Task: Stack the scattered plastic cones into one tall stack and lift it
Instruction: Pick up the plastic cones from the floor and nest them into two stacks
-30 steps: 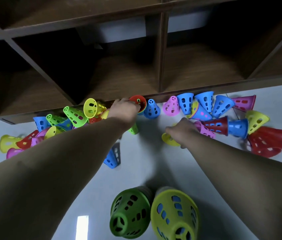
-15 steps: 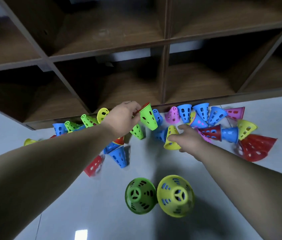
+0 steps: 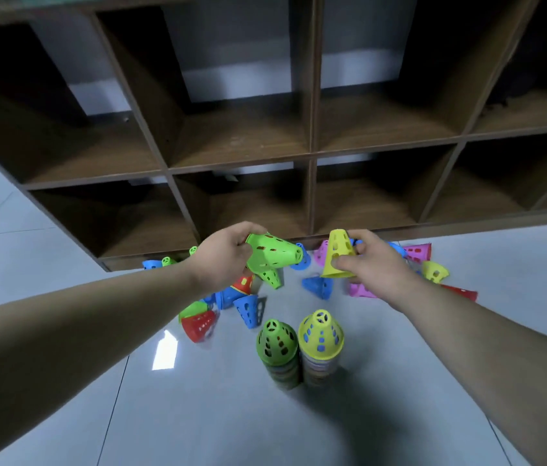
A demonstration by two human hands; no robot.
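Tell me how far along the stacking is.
Done: a green-topped stack and a yellow-topped stack of plastic cones stand upright. In hand: left hand grips a green perforated cone, right hand a yellow perforated cone. Left: scattered cones by the wooden shelf; stacks unmerged, unlifted.

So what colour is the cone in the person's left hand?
Bright green: the green cone in the left hand shows best in the head view.

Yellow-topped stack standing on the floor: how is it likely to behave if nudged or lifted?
The yellow-topped stack is tall over a narrow base, so a nudge would probably tip it, perhaps into the green-topped stack beside it. Its perforated plastic suggests it is light. On the glossy floor it may slide.
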